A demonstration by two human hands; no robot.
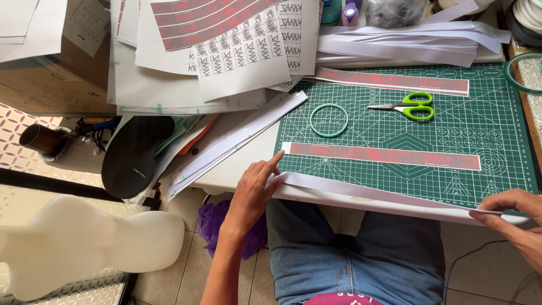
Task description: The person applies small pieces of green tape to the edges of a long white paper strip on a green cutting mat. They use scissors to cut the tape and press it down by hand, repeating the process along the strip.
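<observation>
My left hand (253,189) rests at the near left corner of a green cutting mat (474,130), index finger stretched toward the left end of a long red printed strip (384,156) lying on the mat. Its other fingers touch the left end of a long white paper strip (372,196) that runs along the mat's near edge. My right hand (515,217) pinches the right end of that white strip between thumb and fingers.
Green-handled scissors (411,105) and a green ring (328,120) lie on the mat, with a second red strip (389,81) at its far edge. Printed sheets (237,51) and white paper offcuts (406,42) pile up behind. A black insole (134,155) sits left.
</observation>
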